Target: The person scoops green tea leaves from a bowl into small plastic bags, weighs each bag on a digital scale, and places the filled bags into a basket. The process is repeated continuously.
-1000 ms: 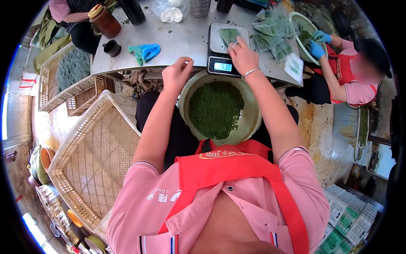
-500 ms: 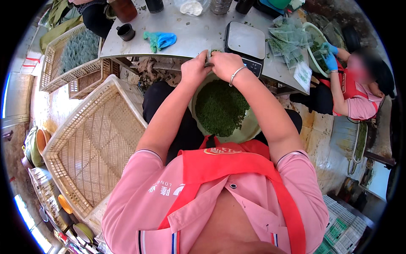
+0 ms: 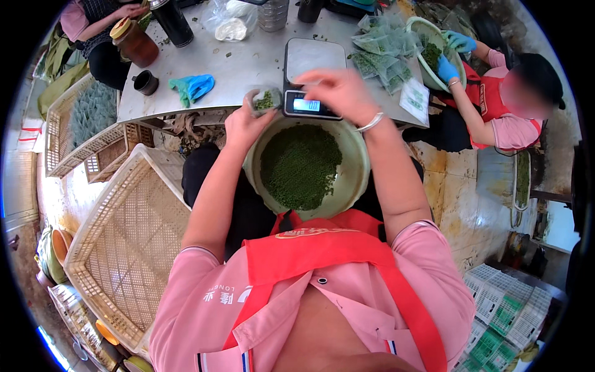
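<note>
My left hand (image 3: pixel 243 126) grips a small clear plastic bag (image 3: pixel 264 101) by its side. Green granules that look like rolled tea leaves show inside its opening. Blurred by motion, my right hand (image 3: pixel 343 93) hovers over the front of the digital scale (image 3: pixel 315 54), fingers stretched out and apart, with nothing visible in them. The scale's display is lit and its plate bears nothing. Between my knees, below both hands, sits a pale round basin (image 3: pixel 356 180) with a heap of the same dark green granules (image 3: pixel 300 167).
The metal table (image 3: pixel 248 65) carries a blue-green glove (image 3: pixel 191 88), a black cup (image 3: pixel 145 82), a lidded jar (image 3: pixel 134 43) and filled clear bags (image 3: pixel 385 53). A plastic crate (image 3: pixel 127 242) stands at my left. At right, a gloved co-worker (image 3: pixel 496 93) handles another basin (image 3: pixel 416 25).
My hands were together at the table edge and are now apart. The left has moved left and lower with the bag; the right has moved over the scale. The view has shifted rightward.
</note>
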A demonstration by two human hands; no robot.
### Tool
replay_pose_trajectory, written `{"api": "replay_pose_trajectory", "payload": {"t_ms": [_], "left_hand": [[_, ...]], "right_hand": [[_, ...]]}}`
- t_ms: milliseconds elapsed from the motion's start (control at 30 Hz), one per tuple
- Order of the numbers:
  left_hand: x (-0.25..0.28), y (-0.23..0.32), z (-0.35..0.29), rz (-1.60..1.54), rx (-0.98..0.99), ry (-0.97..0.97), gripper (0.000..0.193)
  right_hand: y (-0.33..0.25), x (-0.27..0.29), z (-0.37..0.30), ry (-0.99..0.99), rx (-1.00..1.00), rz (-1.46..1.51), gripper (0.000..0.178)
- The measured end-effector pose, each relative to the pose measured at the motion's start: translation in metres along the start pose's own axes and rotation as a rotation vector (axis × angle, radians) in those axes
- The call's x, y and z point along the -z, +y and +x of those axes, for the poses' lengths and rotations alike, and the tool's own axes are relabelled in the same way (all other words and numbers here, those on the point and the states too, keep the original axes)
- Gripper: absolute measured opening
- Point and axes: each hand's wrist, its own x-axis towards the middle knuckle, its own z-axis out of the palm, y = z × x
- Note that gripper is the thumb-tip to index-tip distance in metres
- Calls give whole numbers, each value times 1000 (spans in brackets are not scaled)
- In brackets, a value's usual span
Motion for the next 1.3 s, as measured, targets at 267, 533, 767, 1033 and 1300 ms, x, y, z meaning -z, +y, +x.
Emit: {"api": "replay_pose_trajectory", "payload": {"t_ms": [267, 533, 767, 1033, 1300], "left_hand": [[-8, -4, 11, -288, 89, -23, 76], [-9, -14, 12, -581, 136, -80, 63], [49, -55, -21, -776, 96, 317, 48], [141, -255, -139, 158, 613, 628, 56], [115, -360, -118, 73, 992, 504, 69]], "right_hand": [[133, 132, 68, 593, -2, -942, 26], [60, 94, 34, 732, 239, -1219, 18], [83, -44, -5, 337, 262, -1117, 27], [119, -85, -87, 173, 181, -567, 16], [185, -148, -109, -131, -145, -593, 24]]}}
